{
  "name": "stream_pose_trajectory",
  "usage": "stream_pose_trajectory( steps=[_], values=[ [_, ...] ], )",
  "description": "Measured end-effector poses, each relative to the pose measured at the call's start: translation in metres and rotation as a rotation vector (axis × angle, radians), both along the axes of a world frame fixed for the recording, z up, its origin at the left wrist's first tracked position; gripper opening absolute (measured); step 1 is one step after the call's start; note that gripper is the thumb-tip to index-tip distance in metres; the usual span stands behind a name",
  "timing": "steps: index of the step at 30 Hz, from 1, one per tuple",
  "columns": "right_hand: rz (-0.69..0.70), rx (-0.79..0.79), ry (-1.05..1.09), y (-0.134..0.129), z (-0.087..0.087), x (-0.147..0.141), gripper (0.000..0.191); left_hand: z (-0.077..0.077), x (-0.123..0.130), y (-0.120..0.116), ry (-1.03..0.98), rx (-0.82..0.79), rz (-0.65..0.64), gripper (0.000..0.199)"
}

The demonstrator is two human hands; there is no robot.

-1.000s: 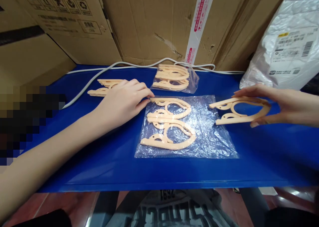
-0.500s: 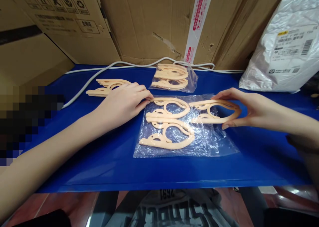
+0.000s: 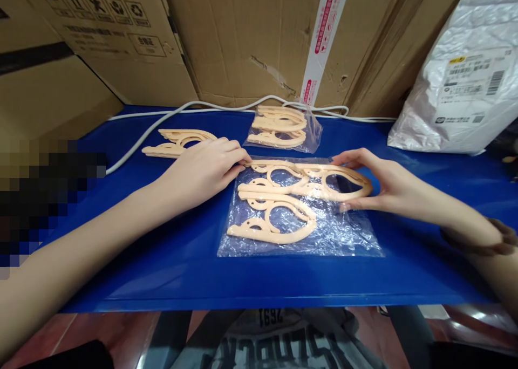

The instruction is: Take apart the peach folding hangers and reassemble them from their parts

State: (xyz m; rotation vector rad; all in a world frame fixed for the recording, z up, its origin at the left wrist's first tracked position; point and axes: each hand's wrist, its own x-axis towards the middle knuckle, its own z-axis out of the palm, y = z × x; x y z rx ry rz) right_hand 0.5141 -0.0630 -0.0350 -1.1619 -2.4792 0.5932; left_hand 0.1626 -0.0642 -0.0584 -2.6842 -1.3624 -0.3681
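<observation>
A clear plastic bag (image 3: 343, 234) lies flat on the blue table, with two beige folding hangers, an upper one (image 3: 279, 166) and a lower one (image 3: 291, 235), side by side in it. My right hand (image 3: 376, 180) grips another folding hanger (image 3: 348, 195) by its rounded end, thumb below and fingers above. That hanger's narrow end overlaps the upper bagged hanger at the bag's right part. My left hand (image 3: 214, 164) is closed at the bag's upper left corner, pinching the film by the hanger tip. Partly behind this hand rest more folded hangers (image 3: 165, 149).
A smaller filled bag of hangers (image 3: 279, 126) lies farther back. Behind it run a white cable (image 3: 178, 109) and cardboard boxes (image 3: 251, 34). A white parcel (image 3: 449, 99) stands at the back right. The table's front edge (image 3: 259, 302) is near my body.
My right hand has moved left with its hanger, which now reaches farther over the bag and overlaps the upper bagged hanger. My left hand has stayed at the corner.
</observation>
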Motion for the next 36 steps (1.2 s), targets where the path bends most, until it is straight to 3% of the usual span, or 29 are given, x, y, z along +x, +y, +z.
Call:
stream_pose_trajectory(
  steps=[4,7,12,18,26,31,36],
  values=[
    [0.006,0.169,-0.113,-0.001,-0.011,-0.011,0.073,0.001,-0.001,-0.001,-0.018,0.008,0.023,0.031],
    [-0.005,0.202,-0.181,0.000,-0.012,-0.007,0.071,0.002,-0.001,-0.001,-0.012,0.023,0.051,0.031],
    [-0.004,0.141,-0.175,0.000,-0.007,0.002,0.069,0.001,0.000,-0.001,-0.040,0.026,0.088,0.031],
    [0.000,0.077,0.061,-0.002,-0.018,-0.020,0.057,-0.005,0.000,0.000,-0.203,-0.027,0.176,0.029],
    [-0.017,-0.020,0.223,0.003,-0.026,-0.032,0.052,-0.002,0.000,-0.001,-0.314,-0.078,0.187,0.027],
    [-0.017,0.024,0.202,0.008,-0.026,-0.039,0.052,0.000,0.001,0.000,-0.317,-0.197,0.213,0.028],
    [-0.016,0.054,0.183,0.009,-0.026,-0.042,0.054,-0.001,-0.005,0.006,-0.279,-0.198,0.147,0.033]
  ],
)
